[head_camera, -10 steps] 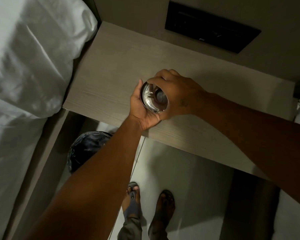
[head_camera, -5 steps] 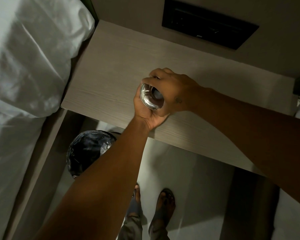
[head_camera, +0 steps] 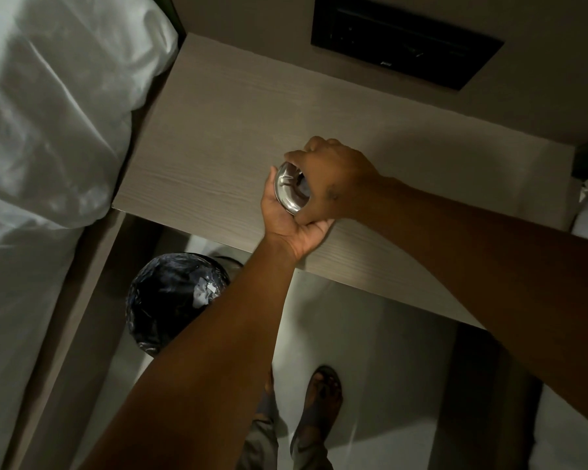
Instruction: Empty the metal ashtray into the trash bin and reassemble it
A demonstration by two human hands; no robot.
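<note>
A round shiny metal ashtray (head_camera: 287, 189) is held between both hands above the front half of a pale wooden nightstand (head_camera: 218, 137). My left hand (head_camera: 291, 228) cups it from below and from the left. My right hand (head_camera: 333, 178) grips its domed top from the right, hiding most of the lid. Whether the ashtray rests on the wood I cannot tell. The trash bin (head_camera: 175, 296), lined with a dark crinkled bag, stands on the floor below the nightstand's front edge, to the left of my left forearm.
A bed with white bedding (head_camera: 48, 130) runs along the left, with its wooden frame beside the bin. A black wall panel (head_camera: 404, 45) sits above the nightstand. My sandalled feet (head_camera: 316, 405) stand on a pale floor. White fabric shows at the right edge.
Both hands with the ashtray have drifted slightly forward over the nightstand. My right hand has shifted its hold on the top. More of the bin shows.
</note>
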